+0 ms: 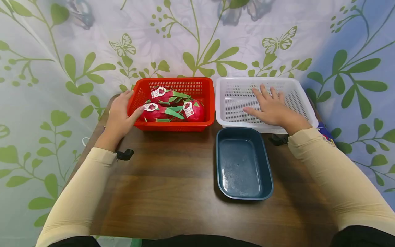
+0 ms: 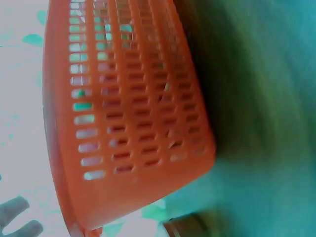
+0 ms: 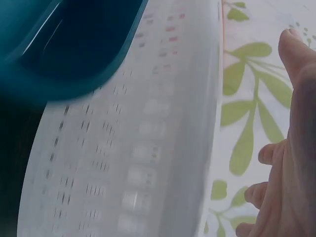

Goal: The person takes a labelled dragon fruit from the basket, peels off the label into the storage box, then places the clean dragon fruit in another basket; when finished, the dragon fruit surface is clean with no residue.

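Note:
A red plastic basket (image 1: 172, 127) holds three dragon fruits with green leaf tips and white stickers: one at the back (image 1: 166, 97), one at the front left (image 1: 157, 116) and one on the right (image 1: 197, 115). My left hand (image 1: 118, 115) is at the basket's left end, its thumb over the rim in the head view; the left wrist view shows fingers (image 2: 19, 212) apart from the wall. Above the white basket (image 1: 228, 124) my right hand (image 1: 271, 109) is spread, fingers extended, holding nothing. No fruit shows inside the white basket.
A dark blue rectangular tub (image 1: 243, 168) stands on the brown wooden table (image 1: 166, 192), in front of the white basket. Behind the table hangs a leaf-patterned curtain (image 1: 191, 37). Partly hidden behind the right forearm is a dark blue packet (image 1: 324, 131).

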### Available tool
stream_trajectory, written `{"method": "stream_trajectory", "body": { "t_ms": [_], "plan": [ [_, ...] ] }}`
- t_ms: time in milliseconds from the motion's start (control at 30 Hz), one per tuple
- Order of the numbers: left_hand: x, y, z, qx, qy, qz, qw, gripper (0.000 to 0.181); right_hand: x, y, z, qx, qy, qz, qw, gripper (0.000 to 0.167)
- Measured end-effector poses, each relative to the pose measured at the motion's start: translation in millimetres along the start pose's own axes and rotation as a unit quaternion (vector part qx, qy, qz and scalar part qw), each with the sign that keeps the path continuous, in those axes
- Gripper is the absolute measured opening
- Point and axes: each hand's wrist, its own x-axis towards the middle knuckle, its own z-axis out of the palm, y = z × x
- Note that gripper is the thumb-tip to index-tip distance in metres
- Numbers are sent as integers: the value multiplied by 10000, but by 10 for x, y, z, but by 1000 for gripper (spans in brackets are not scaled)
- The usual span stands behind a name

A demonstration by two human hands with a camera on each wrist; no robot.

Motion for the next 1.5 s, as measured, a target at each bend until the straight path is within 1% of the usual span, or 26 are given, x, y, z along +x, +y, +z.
{"method": "stream_trajectory", "body": {
  "t_ms": [33,100,133,200,267,333,400,467,500,533,567,600,633,700,767,800,867,933,967,1000,1067,1233,1300,1367,1433,1500],
  "plan": [
    [-44,-4,12,-156,387,-58,9991,72,23,-36,10,41,6,-52,10000,103],
    [-135,-14,44,-477,1109,-104,9926,62,69,-101,26,129,-11,-138,9998,103],
    [-181,-11,60,-616,1400,-142,9881,58,92,-132,37,152,-9,-182,9997,103],
    [-271,0,92,-790,1826,-268,9796,51,141,-190,57,180,9,-266,9995,102],
    [-350,16,121,-990,2148,-402,9708,44,190,-246,78,236,16,-338,9991,101],
    [-425,45,153,-1182,2388,-644,9617,40,242,-307,105,293,47,-407,9987,101],
    [-491,77,194,-1425,2610,-976,9498,36,298,-372,137,350,50,-467,9983,100],
    [-548,122,243,-1831,2763,-1396,9331,34,356,-438,175,396,48,-516,9979,100],
    [-571,146,274,-2159,2803,-1625,9211,34,386,-475,193,402,56,-544,9977,100],
    [-588,172,311,-2553,2822,-1854,9060,33,412,-508,209,416,47,-564,9975,100],
    [-601,200,350,-3003,2824,-2119,8861,33,439,-545,224,425,37,-581,9974,101],
    [-612,225,390,-3513,2784,-2391,8613,35,463,-586,236,444,30,-601,9972,102],
    [-622,254,430,-4028,2714,-2662,8326,38,487,-628,250,463,6,-629,9969,102],
    [-636,309,513,-4914,2516,-3209,7696,43,530,-725,266,504,-57,-708,9962,102],
    [-644,360,590,-5513,2218,-3678,7152,45,566,-831,282,579,-132,-781,9952,103],
    [-643,383,626,-5750,2073,-3823,6930,44,585,-886,289,630,-157,-821,9945,103],
    [-631,424,694,-6164,1853,-3920,6573,44,623,-996,307,755,-186,-889,9930,102],
    [-615,461,750,-6560,1725,-3891,6233,44,667,-1103,339,863,-210,-944,9916,102],
    [-608,477,775,-6727,1714,-3833,6093,43,691,-1159,356,892,-209,-987,9909,102],
    [-603,495,798,-6860,1718,-3768,5983,43,715,-1213,377,913,-204,-1040,9902,101],
    [-599,524,824,-7070,1760,-3651,5796,42,759,-1327,411,917,-222,-1185,9885,101],
    [-582,581,863,-7324,1964,-3403,5560,38,853,-1599,471,929,-210,-1500,9841,100],
    [-565,596,870,-7374,1979,-3357,5517,40,890,-1700,496,942,-203,-1579,9828,99],
    [-546,608,871,-7386,1994,-3350,5501,44,924,-1803,524,891,-167,-1696,9813,99],
    [-528,604,876,-7434,2044,-3319,5435,45,961,-1911,550,816,-125,-1836,9795,97],
    [-512,599,892,-7478,2182,-3323,5318,42,1001,-2022,582,727,-87,-1993,9772,93]
  ]
}}
